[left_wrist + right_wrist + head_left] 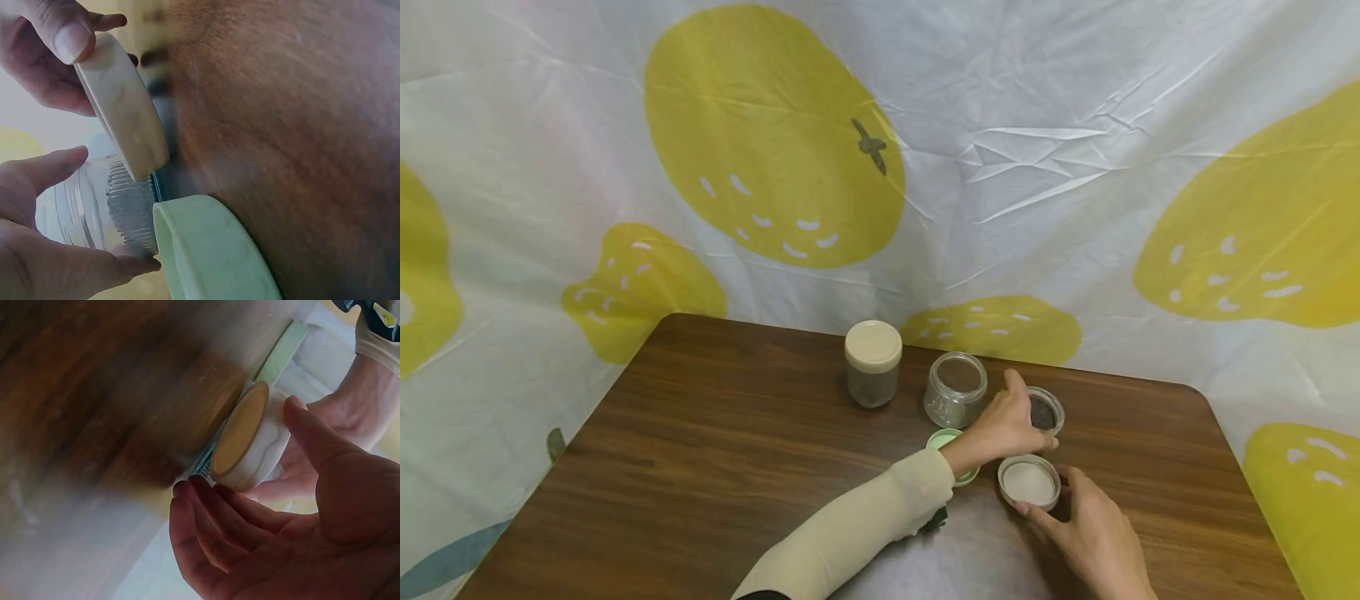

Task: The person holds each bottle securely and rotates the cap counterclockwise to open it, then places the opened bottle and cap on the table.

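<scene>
Head view, left hand (1000, 425) holding a ribbed jar (1048, 413), right hand (1097, 521) pinching a beige lid (1028, 483) just beside the jar, left wrist view, green lid (215, 253) near it, right wrist view, jar mostly behind beige lid

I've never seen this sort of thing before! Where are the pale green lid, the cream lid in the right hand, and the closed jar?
Pale green lid (215, 247): left wrist view, outer side wall.
Held cream lid (125, 112): left wrist view, outer side wall.
Closed jar (873, 366): head view, front of its cap.
</scene>
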Motion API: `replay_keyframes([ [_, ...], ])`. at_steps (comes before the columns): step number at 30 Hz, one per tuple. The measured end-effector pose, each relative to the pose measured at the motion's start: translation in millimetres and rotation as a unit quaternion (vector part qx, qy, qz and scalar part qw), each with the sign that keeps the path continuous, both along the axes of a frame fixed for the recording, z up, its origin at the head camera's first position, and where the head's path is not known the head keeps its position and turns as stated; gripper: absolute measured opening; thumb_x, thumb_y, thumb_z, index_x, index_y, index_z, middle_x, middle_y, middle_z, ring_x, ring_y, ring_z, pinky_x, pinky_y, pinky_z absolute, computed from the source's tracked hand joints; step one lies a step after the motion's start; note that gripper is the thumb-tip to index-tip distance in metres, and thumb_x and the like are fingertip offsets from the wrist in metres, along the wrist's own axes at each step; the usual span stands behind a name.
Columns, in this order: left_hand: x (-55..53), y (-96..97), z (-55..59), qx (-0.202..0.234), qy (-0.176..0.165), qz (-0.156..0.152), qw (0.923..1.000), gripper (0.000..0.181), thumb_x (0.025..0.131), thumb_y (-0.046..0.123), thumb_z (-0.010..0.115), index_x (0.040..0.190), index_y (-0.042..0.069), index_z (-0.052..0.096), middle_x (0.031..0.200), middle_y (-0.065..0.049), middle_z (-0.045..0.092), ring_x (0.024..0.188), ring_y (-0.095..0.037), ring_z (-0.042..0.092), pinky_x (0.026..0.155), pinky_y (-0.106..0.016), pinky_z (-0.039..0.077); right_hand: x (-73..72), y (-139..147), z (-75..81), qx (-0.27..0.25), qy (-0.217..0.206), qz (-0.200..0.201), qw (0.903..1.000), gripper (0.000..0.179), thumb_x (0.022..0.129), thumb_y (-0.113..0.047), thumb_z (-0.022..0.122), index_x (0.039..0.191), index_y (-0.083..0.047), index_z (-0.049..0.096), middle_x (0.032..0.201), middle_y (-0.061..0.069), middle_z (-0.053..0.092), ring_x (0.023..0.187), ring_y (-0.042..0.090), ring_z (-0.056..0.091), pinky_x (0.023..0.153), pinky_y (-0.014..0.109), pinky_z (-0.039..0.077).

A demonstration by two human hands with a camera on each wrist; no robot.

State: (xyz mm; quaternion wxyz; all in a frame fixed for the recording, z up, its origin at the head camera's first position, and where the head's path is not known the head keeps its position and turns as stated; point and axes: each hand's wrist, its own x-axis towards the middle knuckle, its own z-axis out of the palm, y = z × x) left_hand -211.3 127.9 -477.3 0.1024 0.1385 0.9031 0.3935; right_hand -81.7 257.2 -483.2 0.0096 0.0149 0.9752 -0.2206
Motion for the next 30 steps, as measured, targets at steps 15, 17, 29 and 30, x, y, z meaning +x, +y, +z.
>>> replay_keyframes([
  [15, 2.0, -0.6, -1.1, 0.000, 0.007, -0.012, 0.9999, 0.073, 0.087, 0.038, 0.085, 0.125, 0.013, 0.028, 0.127, -0.009, 0.053, 0.136, -0.025, 0.055, 0.108, -0.032, 0.049, -10.9, 6.5, -1.7, 0.046, 0.012, 0.049, 0.9976, 0.081, 0.084, -0.050, 0.086, 0.131, 0.009, 0.059, 0.126, 0.029, 0.066, 0.113, 0.047, 0.065, 0.087, 0.062, 0.054],
  [17, 2.3, -0.5, -1.1, -0.009, 0.013, -0.014, 0.9998, 0.074, 0.087, 0.040, 0.085, 0.128, 0.013, 0.030, 0.130, -0.009, 0.050, 0.137, -0.023, 0.053, 0.111, -0.030, 0.047, -11.5, 6.4, -1.9, 0.053, 0.009, 0.052, 0.9972, 0.084, 0.085, -0.051, 0.085, 0.134, 0.011, 0.057, 0.130, 0.032, 0.064, 0.118, 0.051, 0.062, 0.090, 0.065, 0.053],
  [29, 8.1, -2.5, 4.8, -0.030, 0.064, -0.019, 0.9973, 0.085, 0.091, 0.053, 0.078, 0.153, 0.020, 0.030, 0.155, -0.004, 0.043, 0.154, -0.024, 0.039, 0.123, -0.033, 0.040, -13.0, 3.3, -2.0, 0.066, -0.025, 0.045, 0.9965, 0.097, 0.088, -0.065, 0.075, 0.143, 0.011, 0.050, 0.138, 0.036, 0.059, 0.124, 0.057, 0.058, 0.091, 0.068, 0.052],
  [30, 10.0, -3.3, 6.3, -0.023, 0.064, -0.020, 0.9975, 0.084, 0.092, 0.054, 0.077, 0.153, 0.020, 0.030, 0.159, -0.004, 0.040, 0.158, -0.026, 0.034, 0.125, -0.035, 0.037, -12.7, 2.4, -0.8, 0.067, -0.030, 0.041, 0.9964, 0.100, 0.088, -0.069, 0.073, 0.144, 0.010, 0.049, 0.137, 0.036, 0.059, 0.122, 0.057, 0.059, 0.090, 0.067, 0.053],
])
